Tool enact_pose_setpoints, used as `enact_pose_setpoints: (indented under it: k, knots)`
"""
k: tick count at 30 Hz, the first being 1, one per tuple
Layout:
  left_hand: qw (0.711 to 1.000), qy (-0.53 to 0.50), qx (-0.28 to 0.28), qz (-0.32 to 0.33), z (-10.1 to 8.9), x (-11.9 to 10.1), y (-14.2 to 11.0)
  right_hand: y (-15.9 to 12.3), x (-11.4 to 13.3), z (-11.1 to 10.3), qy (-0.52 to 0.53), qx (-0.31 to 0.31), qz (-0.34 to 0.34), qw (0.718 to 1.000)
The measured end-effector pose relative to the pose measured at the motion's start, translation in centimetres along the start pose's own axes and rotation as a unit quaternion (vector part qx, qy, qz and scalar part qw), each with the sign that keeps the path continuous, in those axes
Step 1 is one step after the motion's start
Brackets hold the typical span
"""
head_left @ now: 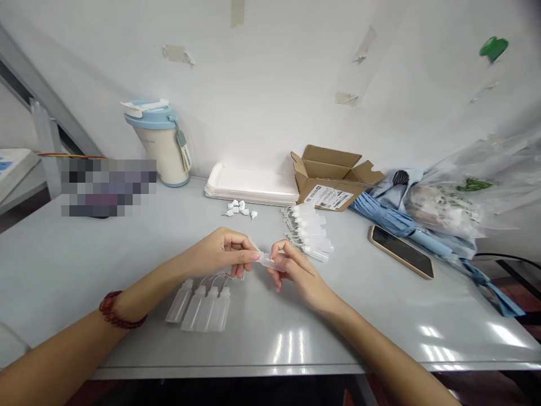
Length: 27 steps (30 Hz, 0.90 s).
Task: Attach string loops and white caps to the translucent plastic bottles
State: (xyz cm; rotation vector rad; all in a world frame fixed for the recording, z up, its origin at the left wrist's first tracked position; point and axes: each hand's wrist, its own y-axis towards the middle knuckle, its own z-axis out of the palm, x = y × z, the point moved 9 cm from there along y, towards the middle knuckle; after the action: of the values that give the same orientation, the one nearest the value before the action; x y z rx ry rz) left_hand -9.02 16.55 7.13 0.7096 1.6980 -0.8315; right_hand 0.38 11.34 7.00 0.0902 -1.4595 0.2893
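Note:
Over the middle of the table, both hands hold a small translucent plastic squeeze bottle, tilted nearly sideways. My left hand pinches its neck end between thumb and fingers; whether a cap is under them is hidden. Around the bottle's body, the fingers of my right hand are closed. Below my left hand lie several similar bottles without needle caps, thin white straps at their necks. White needle-tipped caps sit in a small pile farther back. Several more bottles with white tops lie in a row to the right.
Along the wall stand a cream tumbler with a blue lid, a stack of white trays and an open cardboard box. At right are a phone, a folded blue umbrella and plastic bags. The table's front edge is near.

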Motion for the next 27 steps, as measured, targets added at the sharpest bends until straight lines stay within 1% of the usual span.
enact_pose_setpoints:
  k: [5, 8, 13, 17, 20, 25, 27]
  knots:
    - [0.998, -0.047, -0.039, 0.005, -0.4, 0.2, -0.1, 0.1, -1.2, 0.0, 0.101, 0.014, 0.041, 0.994]
    - [0.997, -0.054, -0.057, 0.015, -0.5, 0.1, -0.2, 0.2, -1.4, -0.1, 0.14, 0.019, 0.048, 0.989]
    - [0.999, 0.01, -0.044, 0.008, -0.1, -0.6, -0.3, 0.2, -1.1, -0.1, 0.143, 0.022, 0.037, 0.989]
    - [0.998, 0.056, -0.039, 0.002, 0.2, -0.8, -0.5, 0.1, -1.1, 0.0, 0.149, 0.026, 0.048, 0.987]
    - [0.998, 0.052, -0.04, 0.002, 0.5, -0.8, -0.7, 0.2, -1.4, -0.1, 0.163, 0.022, 0.065, 0.984]
    - [0.997, 0.039, -0.058, 0.014, 0.5, -0.9, -1.0, 0.2, -1.9, 0.3, 0.191, 0.029, 0.092, 0.977]
    - [0.997, 0.034, -0.065, 0.007, 0.5, -0.8, -0.9, 0.2, -1.8, 0.3, 0.169, 0.029, 0.085, 0.982]
